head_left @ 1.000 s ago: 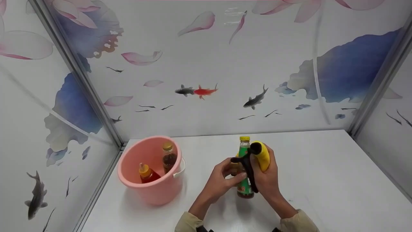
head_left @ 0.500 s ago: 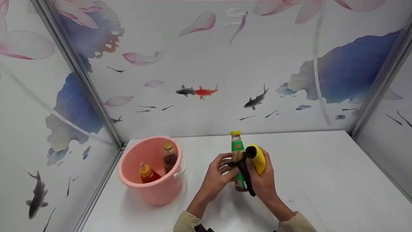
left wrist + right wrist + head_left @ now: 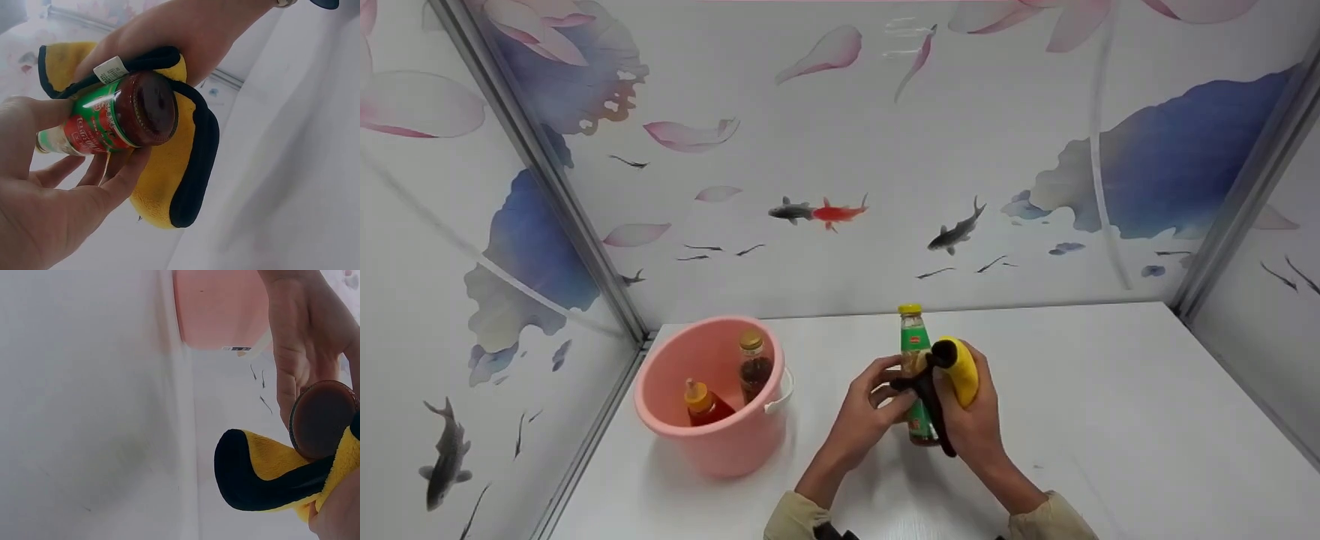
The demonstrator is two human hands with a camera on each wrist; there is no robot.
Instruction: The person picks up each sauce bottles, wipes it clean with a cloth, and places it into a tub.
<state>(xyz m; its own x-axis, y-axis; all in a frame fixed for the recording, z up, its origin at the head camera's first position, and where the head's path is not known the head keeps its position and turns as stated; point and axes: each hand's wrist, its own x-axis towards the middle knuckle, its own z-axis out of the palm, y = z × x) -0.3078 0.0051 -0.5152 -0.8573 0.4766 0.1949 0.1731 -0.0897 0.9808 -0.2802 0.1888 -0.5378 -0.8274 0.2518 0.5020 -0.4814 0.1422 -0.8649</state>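
Observation:
A sauce bottle (image 3: 915, 339) with a green label, yellow cap and dark contents is held above the table. My left hand (image 3: 859, 412) grips its side between thumb and fingers. My right hand (image 3: 981, 424) holds a yellow cloth (image 3: 966, 375) with a black border against the bottle's other side. In the left wrist view the cloth (image 3: 160, 183) lies behind the bottle (image 3: 93, 121), with a white tag (image 3: 111, 70) on it. The bottle's round base (image 3: 323, 419) faces the right wrist camera. The cloth and fingers hide part of the label.
A pink bucket (image 3: 660, 405) with a white handle stands to the left on the white table (image 3: 1110, 420). Inside are a dark bottle (image 3: 755, 371) and a red sauce bottle (image 3: 706, 405) with a yellow nozzle cap. Patterned panels (image 3: 885, 150) close in the back and sides.
The bottle has moved slightly left and up in the head view, and more of its label shows. Both hands and the cloth have shifted a little left. The last half second shows hardly any movement.

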